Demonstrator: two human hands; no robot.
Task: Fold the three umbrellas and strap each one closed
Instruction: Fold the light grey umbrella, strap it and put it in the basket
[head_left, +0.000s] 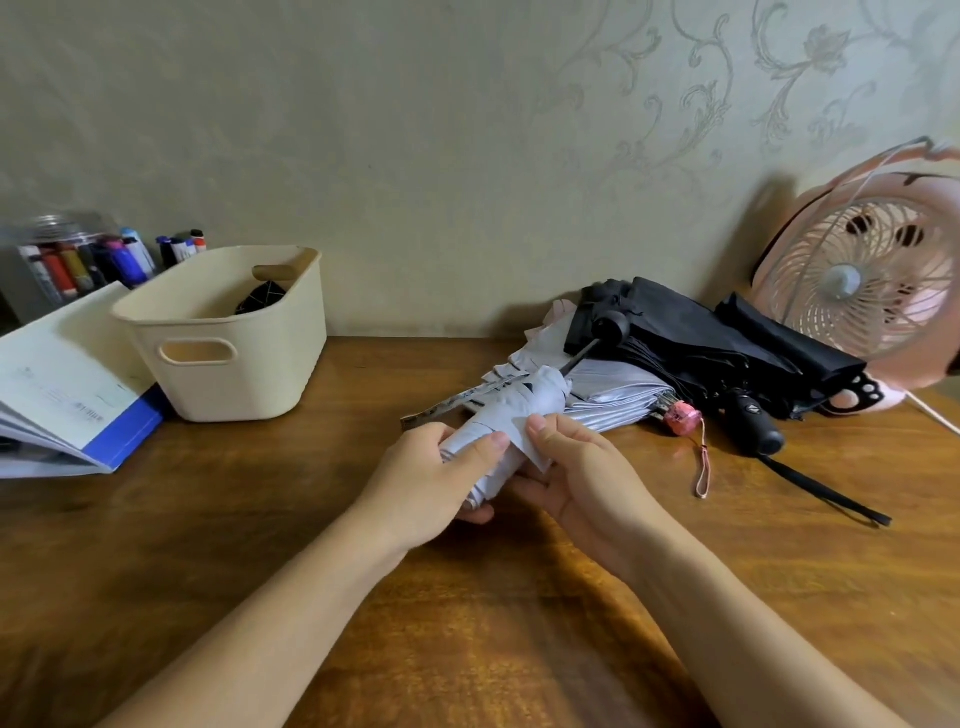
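A small pale grey umbrella (519, 410), rolled up with its black round-tipped shaft pointing away, is held above the wooden table (260, 519). My left hand (441, 478) grips its near end, thumb on top. My right hand (576, 467) pinches a loose flap of its cloth. A printed strap (457, 402) sticks out to the left of the roll. Behind lies a silver-grey umbrella (613, 395) with a pink handle (683, 418) and wrist loop. Further back right lies a black umbrella (691, 332) with a black handle (753, 418) and long strap.
A cream plastic basket (223, 364) stands at back left with something dark inside. An open booklet (62, 384) leans left of it, with markers (104, 260) behind. A pink desk fan (862, 280) stands at the far right against the patterned wall.
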